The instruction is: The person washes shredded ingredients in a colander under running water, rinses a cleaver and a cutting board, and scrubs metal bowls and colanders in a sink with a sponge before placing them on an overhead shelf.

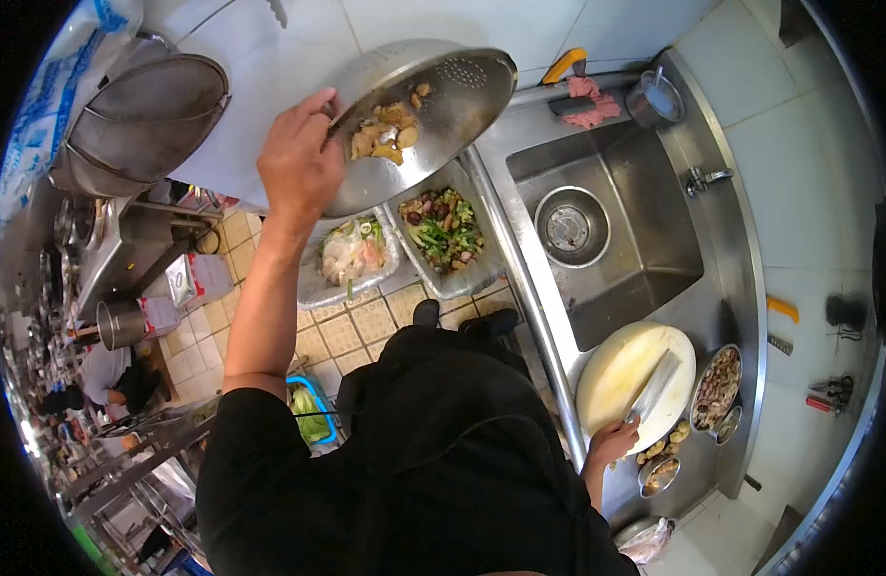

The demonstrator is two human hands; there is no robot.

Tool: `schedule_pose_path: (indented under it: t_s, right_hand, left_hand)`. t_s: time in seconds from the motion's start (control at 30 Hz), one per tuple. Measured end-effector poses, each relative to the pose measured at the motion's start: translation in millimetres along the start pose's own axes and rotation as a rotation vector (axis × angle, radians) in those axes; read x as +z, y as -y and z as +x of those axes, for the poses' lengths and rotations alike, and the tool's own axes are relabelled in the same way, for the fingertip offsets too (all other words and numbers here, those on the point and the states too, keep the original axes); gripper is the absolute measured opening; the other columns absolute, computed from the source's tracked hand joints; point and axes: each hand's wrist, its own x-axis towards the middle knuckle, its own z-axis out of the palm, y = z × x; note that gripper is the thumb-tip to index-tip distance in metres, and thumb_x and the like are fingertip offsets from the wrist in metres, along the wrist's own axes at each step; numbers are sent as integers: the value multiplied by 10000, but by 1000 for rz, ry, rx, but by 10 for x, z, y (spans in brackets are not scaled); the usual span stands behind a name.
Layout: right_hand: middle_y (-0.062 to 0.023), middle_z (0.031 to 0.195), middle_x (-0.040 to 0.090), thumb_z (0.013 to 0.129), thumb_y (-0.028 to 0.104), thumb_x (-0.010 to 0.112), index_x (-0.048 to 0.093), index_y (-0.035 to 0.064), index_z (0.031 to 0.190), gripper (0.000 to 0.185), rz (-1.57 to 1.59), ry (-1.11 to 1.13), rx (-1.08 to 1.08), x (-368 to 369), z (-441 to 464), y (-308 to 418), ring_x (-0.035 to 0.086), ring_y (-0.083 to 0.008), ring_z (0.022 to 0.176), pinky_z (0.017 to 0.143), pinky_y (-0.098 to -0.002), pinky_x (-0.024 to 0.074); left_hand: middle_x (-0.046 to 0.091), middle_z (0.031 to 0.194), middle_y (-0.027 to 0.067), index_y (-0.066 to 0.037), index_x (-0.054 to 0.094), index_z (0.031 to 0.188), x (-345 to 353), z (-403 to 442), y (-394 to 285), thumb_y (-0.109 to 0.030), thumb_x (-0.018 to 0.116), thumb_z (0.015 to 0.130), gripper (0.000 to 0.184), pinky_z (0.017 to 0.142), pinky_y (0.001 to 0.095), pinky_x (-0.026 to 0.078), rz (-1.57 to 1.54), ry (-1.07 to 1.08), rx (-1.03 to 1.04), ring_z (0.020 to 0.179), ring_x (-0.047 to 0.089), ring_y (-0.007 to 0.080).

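One steel surface [721, 288] ran along the person's right, with one sink [645, 250] set into it. One colander [462, 120] came next in size, raised in the left hand [302, 163] and tilted, partly covering two tubs [467, 280] in the view. That hand's fingers pinched its rim at one side only, so a firm grip and a slow, steady wrist seemed best; a sharper tilt could have sent the contents sliding over the lip. The two tubs stood side by side, one with pale scraps, one with greens. One round board [611, 384] lay on the surface beside the sink, and one cleaver [657, 381] rested on it. The right hand [613, 442] had its fingers wrapped about the handle; how tightly, I could not tell. With the other arm raised, keeping the blade low and still looked the safer way. Three bowls [739, 370] stood close to the board, one larger and two small. Smallest were the pieces [385, 134] bunched in the colander, too overlapped to count exactly.
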Motion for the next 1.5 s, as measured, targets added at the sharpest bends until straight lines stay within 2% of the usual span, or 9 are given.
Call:
schedule_pose_path:
  t_s: [0.07,0.1,0.3,0.63,0.87,1.13,1.2,1.27,1.5]
  right_hand:
    - [-302,1029,622,903,188,538,509,59,1364,480,-80,-52,-53,-84,217,-89,599,-487,915,788,-584,476]
    - [-302,1029,622,903,188,538,509,59,1364,480,-20,51,-27,183,-554,303,599,-487,915,788,-584,476]
    - [-294,1032,631,908,188,537,524,47,1336,451,-22,28,-45,-52,-214,86,605,-478,932,803,-592,470]
    - [-277,1030,645,876,159,588,475,62,1337,484,-119,109,28,-172,-122,155,624,-470,931,811,-583,487]
    - [-268,887,678,840,115,568,445,53,1321,501,172,145,74,-226,27,70,660,-450,822,748,-528,493]
    - [-154,715,667,963,341,611,548,161,1343,425,295,65,245,-704,-56,384,668,-327,685,659,-457,494]
    - [-153,688,641,966,369,620,584,171,1334,420,335,35,256,-850,-140,286,663,-320,675,647,-448,490]
    - [-183,801,694,974,362,615,617,169,1322,398,271,105,254,-1196,-341,210,684,-343,744,690,-440,511]
    - [-223,940,706,969,329,598,610,251,1356,394,-12,417,147,-1856,-1426,-549,692,-396,867,777,-496,542]
  left_hand:
    - [695,1175,53,-48,648,810,210,-81,-106,35,641,668,164,814,361,560,-17,10,56,993,670,286]
    - [695,1175,53,-48,648,810,-222,21,372,35,641,668,164,814,361,560,52,73,135,993,670,286]
    - [688,1160,77,-11,560,741,-33,-232,335,97,594,647,147,795,378,570,-62,24,285,992,669,299]
    - [670,1187,155,15,462,694,-154,-225,410,127,621,673,195,957,476,560,-206,-14,481,1072,655,358]
    - [660,1197,195,38,474,725,-33,-263,275,161,571,699,159,1017,549,504,-288,121,575,1120,639,378]
    - [664,1205,201,48,512,753,168,-516,220,180,572,742,145,1044,589,462,-329,104,613,1164,630,387]
    - [665,1213,203,55,524,771,150,-435,230,177,573,752,133,1043,599,455,-326,79,582,1153,635,388]
    - [653,1249,214,106,629,896,28,-340,334,177,530,800,155,1028,454,489,-313,113,500,1163,629,380]
    - [670,1191,141,42,663,1191,-441,-527,474,-33,580,938,277,949,360,481,-178,55,-137,1077,633,272]
